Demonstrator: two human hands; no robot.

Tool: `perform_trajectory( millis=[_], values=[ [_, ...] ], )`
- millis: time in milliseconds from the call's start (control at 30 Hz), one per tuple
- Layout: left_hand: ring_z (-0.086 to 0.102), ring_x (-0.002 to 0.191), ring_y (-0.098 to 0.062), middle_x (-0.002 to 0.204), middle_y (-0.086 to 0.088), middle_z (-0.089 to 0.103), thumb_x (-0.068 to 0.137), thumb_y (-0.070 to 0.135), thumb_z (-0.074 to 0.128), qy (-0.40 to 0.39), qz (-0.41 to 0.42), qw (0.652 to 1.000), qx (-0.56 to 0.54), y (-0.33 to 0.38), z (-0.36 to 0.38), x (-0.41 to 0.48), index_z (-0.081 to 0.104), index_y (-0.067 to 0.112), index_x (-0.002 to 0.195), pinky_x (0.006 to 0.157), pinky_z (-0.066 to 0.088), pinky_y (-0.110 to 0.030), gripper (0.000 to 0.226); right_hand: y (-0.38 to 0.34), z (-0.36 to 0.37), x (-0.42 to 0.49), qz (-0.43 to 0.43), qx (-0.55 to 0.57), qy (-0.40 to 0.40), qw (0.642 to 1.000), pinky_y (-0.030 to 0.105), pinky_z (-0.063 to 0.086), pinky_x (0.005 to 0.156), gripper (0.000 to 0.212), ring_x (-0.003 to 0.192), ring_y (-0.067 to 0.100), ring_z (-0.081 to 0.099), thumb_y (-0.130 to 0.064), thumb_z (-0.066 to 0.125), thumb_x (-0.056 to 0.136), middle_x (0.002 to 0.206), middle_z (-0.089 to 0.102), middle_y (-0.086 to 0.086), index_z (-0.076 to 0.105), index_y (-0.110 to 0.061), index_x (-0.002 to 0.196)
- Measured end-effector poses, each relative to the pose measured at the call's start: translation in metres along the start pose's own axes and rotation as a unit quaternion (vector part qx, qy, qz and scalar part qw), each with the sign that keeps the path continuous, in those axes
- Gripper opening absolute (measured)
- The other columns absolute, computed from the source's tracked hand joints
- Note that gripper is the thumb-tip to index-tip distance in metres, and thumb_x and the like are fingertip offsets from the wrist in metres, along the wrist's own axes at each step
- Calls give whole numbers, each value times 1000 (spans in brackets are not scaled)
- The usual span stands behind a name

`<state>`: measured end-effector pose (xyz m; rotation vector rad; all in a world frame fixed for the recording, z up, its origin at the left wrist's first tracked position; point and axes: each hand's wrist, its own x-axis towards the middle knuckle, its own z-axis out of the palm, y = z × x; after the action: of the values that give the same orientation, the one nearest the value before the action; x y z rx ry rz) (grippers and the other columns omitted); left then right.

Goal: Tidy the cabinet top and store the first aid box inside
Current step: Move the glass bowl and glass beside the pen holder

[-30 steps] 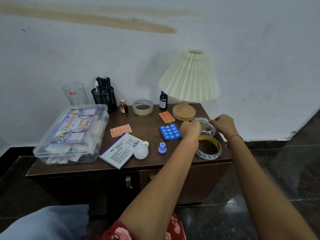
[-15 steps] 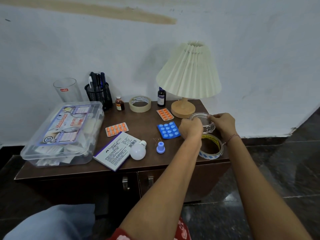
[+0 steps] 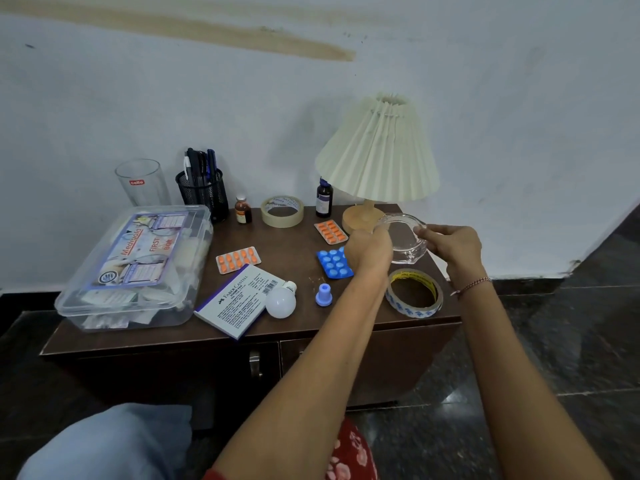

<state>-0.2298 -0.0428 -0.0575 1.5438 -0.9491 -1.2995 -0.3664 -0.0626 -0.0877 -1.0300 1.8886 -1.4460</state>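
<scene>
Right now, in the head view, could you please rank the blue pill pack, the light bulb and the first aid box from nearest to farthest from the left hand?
1. Blue pill pack: right beside the left hand.
2. Light bulb: front middle.
3. First aid box: far left end.

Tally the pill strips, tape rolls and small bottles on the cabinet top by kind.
Orange pill strips: 2
Blue pill strip: 1
Tape rolls: 2
Small bottles: 2
Total: 7
</scene>
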Motion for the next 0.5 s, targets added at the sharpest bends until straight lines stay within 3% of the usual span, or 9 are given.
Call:
perform_trajectory(
  millis=[67,200,267,333,400,467,500],
  values=[
    [56,96,-26,114,-12,62,93,23,47,-5,-1,1000,-1,2,-14,-4,60,1,114,73,42,-29,33,-9,0,-13,-6,18,-13,1000,24,54,78,47,83,21,68,-21,82,70,98,70,15,67,2,109],
    [61,97,-25,112,-11,63,93,25,47,10,-2,1000,-8,6,-38,-6,62,0,109,69,44,-29,33,-23,7,-32,-20,26,-31,999,13,55,63,46,63,10,61,-20,83,68,88,68,13,67,0,108],
    [59,79,-18,98,-7,61,93,24,46,17,2,1000,-11,8,-52,-9,63,2,97,59,41,-24,28,-30,12,-45,-26,41,-42,998,10,53,58,45,63,9,60,-18,82,69,89,67,13,67,0,107],
    [50,62,-13,88,-7,59,90,22,48,21,0,1000,-22,9,-67,-13,63,4,91,48,34,-22,24,-36,19,-55,-32,48,-48,997,13,55,63,46,70,13,62,-16,82,69,94,67,13,66,1,109],
    [48,55,-13,76,-7,59,86,21,49,21,-4,999,-42,10,-82,-14,62,4,85,45,32,-23,21,-42,27,-66,-28,49,-56,997,25,57,77,48,79,17,64,-14,82,69,95,67,11,66,1,111],
    [53,60,-16,72,-5,59,84,20,51,25,-3,997,-72,12,-95,-15,58,8,73,54,44,-25,18,-49,35,-75,-32,55,-69,996,35,56,85,50,83,18,65,-14,84,66,94,69,11,67,1,110],
    [59,69,-19,79,-6,63,84,20,53,25,-6,997,-79,13,-102,-13,58,11,73,65,52,-28,16,-54,38,-80,-41,56,-82,994,36,57,85,51,84,18,66,-15,85,64,93,70,11,67,0,110]
  ],
)
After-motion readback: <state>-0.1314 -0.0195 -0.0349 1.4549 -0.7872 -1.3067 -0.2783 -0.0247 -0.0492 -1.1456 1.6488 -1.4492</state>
